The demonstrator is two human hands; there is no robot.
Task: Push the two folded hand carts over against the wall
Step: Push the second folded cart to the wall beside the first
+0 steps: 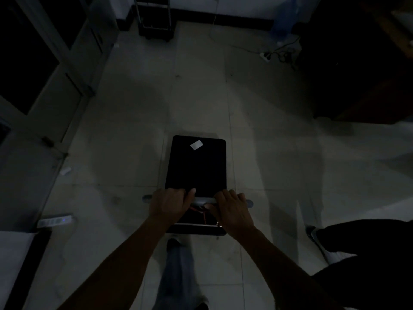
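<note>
Both hands, left hand and right hand, are wrapped tight around the handle bar of the cart, spaced apart to steer it straight; it stands mid-floor, well short of the wall; another cart already stands there.

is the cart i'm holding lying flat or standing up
Lying flat. The cart's black deck faces up along the tiled floor, while the left hand and right hand grip its grey handle bar.
</note>
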